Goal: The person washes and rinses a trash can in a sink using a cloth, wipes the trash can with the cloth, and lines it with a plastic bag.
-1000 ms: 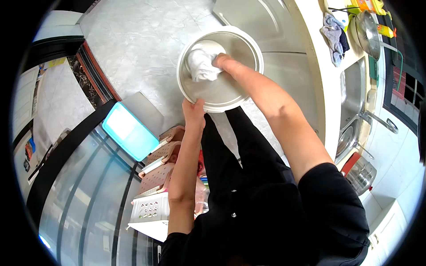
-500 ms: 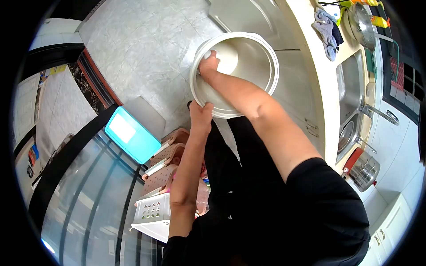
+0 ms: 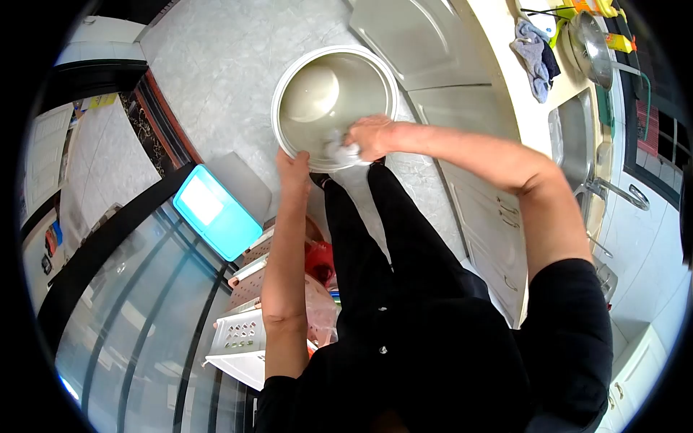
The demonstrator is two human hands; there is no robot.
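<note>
A large round off-white bucket stands in front of my feet, its mouth facing up toward me and its inside bare. My left hand is closed on the near left part of its rim. Inside, at the near right wall, my right hand is closed around a whitish cloth, pressed against the wall. Motion blurs the cloth, so its edges are not clear.
To the left stands a bin with a turquoise lid, near stacked baskets. On the right runs a counter with a sink, a grey cloth and a metal bowl. Cabinet doors line its front.
My right hand has moved from the bucket's far left inside to the near right wall with the whitish cloth. The bucket has shifted left and tilted differently; my left hand shifted left with its rim.
</note>
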